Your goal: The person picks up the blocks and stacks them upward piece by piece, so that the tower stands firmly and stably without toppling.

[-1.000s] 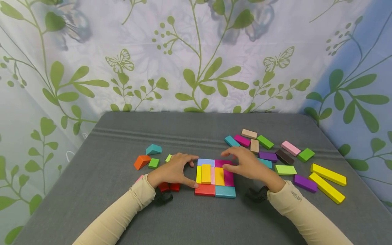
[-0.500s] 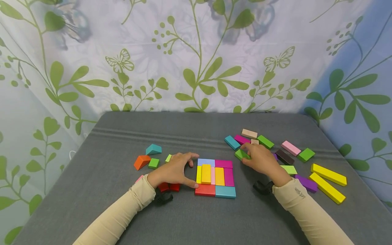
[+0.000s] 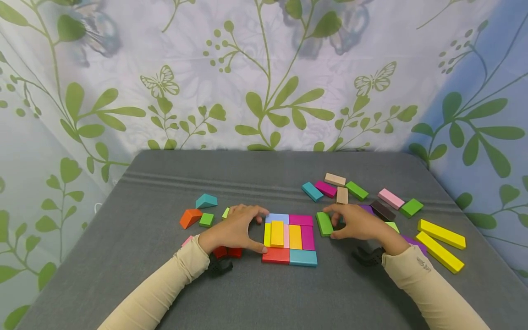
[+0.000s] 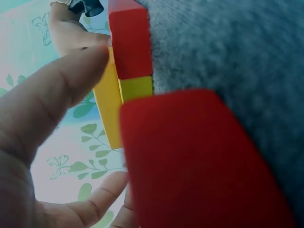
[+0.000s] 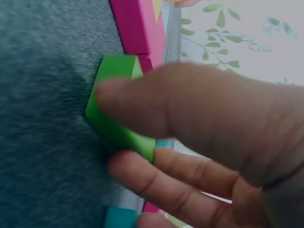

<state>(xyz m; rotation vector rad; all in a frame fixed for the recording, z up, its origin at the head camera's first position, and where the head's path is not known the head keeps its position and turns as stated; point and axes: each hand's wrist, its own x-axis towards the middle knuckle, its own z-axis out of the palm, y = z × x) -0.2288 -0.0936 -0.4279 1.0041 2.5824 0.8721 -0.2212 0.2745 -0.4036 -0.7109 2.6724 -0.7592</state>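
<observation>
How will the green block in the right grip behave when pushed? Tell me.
The green block is probably stiff: its edges look straight. Its flat faces suggest sliding rather than rolling. The grey cloth beneath looks textured, so some drag seems likely.

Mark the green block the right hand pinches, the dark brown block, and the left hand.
Green block [image 3: 324, 224], head view: its top face.
Dark brown block [image 3: 382, 211], head view: its top face.
Left hand [image 3: 236, 228], head view: back of the hand.

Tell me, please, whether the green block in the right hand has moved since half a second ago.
Yes; the green block has moved down the head view, away from the stationary teal block beyond it.
</observation>
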